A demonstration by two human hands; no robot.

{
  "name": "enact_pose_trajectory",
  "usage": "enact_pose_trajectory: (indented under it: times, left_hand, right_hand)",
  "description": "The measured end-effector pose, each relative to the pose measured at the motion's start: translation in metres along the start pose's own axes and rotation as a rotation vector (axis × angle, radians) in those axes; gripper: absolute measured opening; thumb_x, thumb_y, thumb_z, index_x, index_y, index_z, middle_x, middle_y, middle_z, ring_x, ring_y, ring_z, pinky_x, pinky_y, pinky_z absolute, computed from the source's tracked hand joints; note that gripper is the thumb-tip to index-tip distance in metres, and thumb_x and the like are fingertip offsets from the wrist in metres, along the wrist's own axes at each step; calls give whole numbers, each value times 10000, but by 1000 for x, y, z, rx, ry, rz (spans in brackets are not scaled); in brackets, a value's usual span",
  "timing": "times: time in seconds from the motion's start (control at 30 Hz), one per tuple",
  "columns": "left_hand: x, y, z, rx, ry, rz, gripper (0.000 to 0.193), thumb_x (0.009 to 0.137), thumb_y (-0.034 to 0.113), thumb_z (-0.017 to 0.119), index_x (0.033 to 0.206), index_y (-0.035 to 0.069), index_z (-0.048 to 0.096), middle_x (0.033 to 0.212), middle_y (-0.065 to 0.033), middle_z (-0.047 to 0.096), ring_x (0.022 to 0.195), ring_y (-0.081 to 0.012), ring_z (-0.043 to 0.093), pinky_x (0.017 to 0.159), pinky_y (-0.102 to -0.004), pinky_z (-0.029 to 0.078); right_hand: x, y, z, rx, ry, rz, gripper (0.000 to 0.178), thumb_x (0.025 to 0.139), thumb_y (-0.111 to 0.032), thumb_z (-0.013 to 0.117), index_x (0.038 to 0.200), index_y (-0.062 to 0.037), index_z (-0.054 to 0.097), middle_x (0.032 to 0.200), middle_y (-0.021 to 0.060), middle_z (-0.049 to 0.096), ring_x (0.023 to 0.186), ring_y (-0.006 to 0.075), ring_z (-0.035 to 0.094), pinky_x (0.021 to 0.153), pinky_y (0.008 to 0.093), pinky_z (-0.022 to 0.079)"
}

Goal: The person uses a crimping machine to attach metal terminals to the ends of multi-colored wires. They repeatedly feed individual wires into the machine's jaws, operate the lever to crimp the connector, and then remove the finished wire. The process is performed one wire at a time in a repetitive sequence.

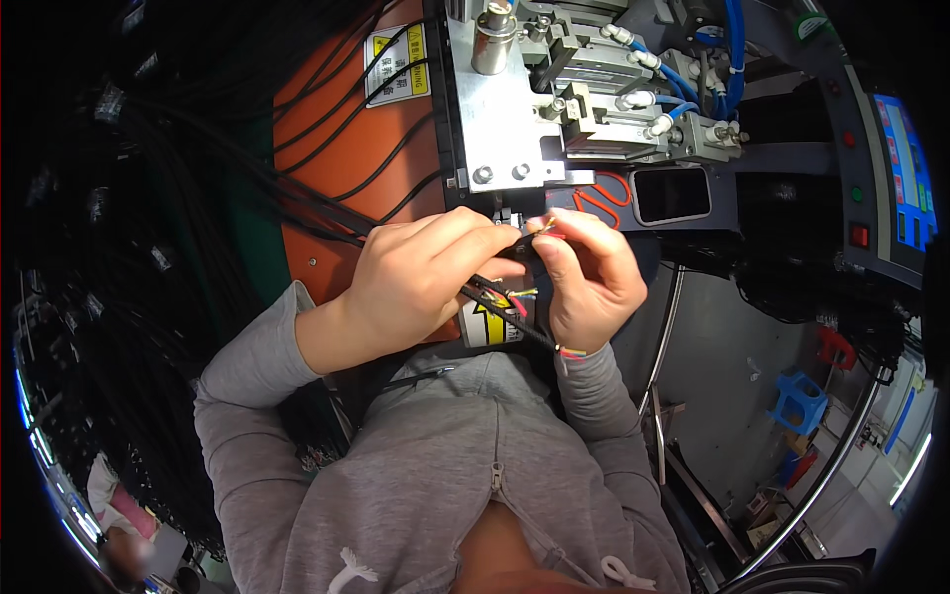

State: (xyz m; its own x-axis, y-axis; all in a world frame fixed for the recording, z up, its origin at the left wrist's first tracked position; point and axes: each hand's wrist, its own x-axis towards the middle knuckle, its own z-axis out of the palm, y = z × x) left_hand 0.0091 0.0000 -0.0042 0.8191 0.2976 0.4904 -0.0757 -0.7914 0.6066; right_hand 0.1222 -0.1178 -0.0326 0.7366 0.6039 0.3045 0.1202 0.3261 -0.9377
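Observation:
Close in front of the metal fixture, my left hand (421,272) is closed around a black cable (528,241), its fingertips near the stripped end. My right hand (597,282) pinches the thin coloured wires (547,228) that come out of this end, thumb and forefinger pressed together. Just below the fingers hang more black cables (529,337), with yellow, white and red wire ends (510,297) fanned out. The fingers partly hide the wires, so I cannot tell how many are pinched.
Ahead stands a machine with a bright metal plate (500,109), pneumatic cylinders (609,74) and blue air tubes (734,59). Red-handled scissors (606,198) lie beside a phone (671,194). Many black cables (198,148) cross the orange surface (341,129) from the left. A control panel (896,188) stands at the right.

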Motion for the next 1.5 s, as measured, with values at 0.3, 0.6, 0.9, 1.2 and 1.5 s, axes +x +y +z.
enact_pose_trajectory:
  times: [0.3,0.6,0.9,1.2,1.5]
  left_hand:
    - [-1,4,-4,127,-45,2,165,703,90,695,789,53,558,706,-31,474,573,-167,546,446,-304,411]
    - [-3,-4,-1,72,-102,13,169,693,5,704,831,-1,606,732,-67,513,626,-214,569,507,-314,447]
    - [-4,1,-3,214,-122,53,187,676,49,698,847,19,627,747,-51,526,615,-177,559,484,-291,433]
    - [-8,-1,9,404,-86,178,349,674,102,660,1021,93,692,698,21,503,572,-102,502,447,-240,397]
    - [-9,7,12,572,-178,36,356,725,49,663,1076,102,686,702,-1,408,565,-92,484,436,-234,401]
  right_hand:
    - [10,-4,-4,-404,-106,-170,137,699,11,766,794,-1,668,785,92,659,749,199,616,690,288,492]
    - [18,-12,-27,-32,-241,407,99,758,28,735,787,37,640,796,49,648,701,72,576,625,203,454]
    - [13,-10,-9,-623,-174,-294,154,693,-11,774,745,-18,630,719,87,618,640,227,568,616,308,442]
    - [20,3,-31,-340,-312,193,49,786,-11,672,787,2,625,725,94,617,635,194,573,606,280,451]
    - [13,16,-14,-701,-277,-173,63,754,5,636,734,-12,578,706,104,561,650,275,518,593,359,422]
